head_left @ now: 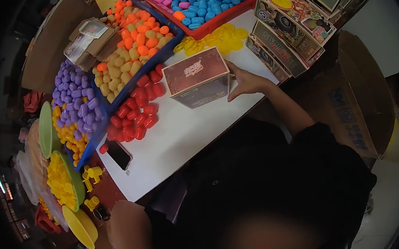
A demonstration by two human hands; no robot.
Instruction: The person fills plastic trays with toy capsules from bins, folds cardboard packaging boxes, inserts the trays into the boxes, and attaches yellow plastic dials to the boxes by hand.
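My right hand (249,80) grips the right end of a printed cardboard box (197,72). Its thumb is on the near side and the other fingers reach behind the edge. The box has a dark red face with white lettering turned up, and stands on the white tabletop (172,141). Red plastic capsules (134,111) lie in a loose heap to its left. Behind it are flat yellow discs (227,37). At the lower left only my left forearm (131,235) shows, bent downward; the hand itself is hidden.
Blue trays hold orange, tan and purple capsules (78,97); a red tray (198,32) holds blue and pink ones. Printed boxes (295,21) are stacked at the right, above an open carton (363,96). A phone (118,155) and bowls of yellow pieces (61,179) are left.
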